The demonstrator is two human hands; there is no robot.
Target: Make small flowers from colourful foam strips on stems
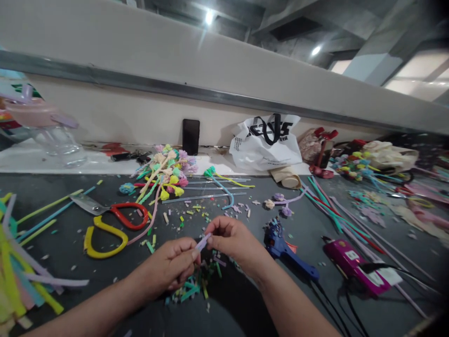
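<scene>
My left hand [171, 269] and my right hand [229, 238] meet low in the middle of the view, just above the dark tabletop [245, 304]. Both pinch a short pale lilac strip [202, 242] between their fingertips. Under them lies a small heap of coloured cut scraps [196, 285]. A bunch of finished pastel flowers on stems [168, 171] lies further back.
Red and yellow scissors [108, 220] lie to the left, beside long coloured strips [24, 271]. A blue glue gun [286, 248] and a pink glue gun [354, 264] with cables lie to the right. A phone [191, 135] and a white bag [266, 140] stand by the wall.
</scene>
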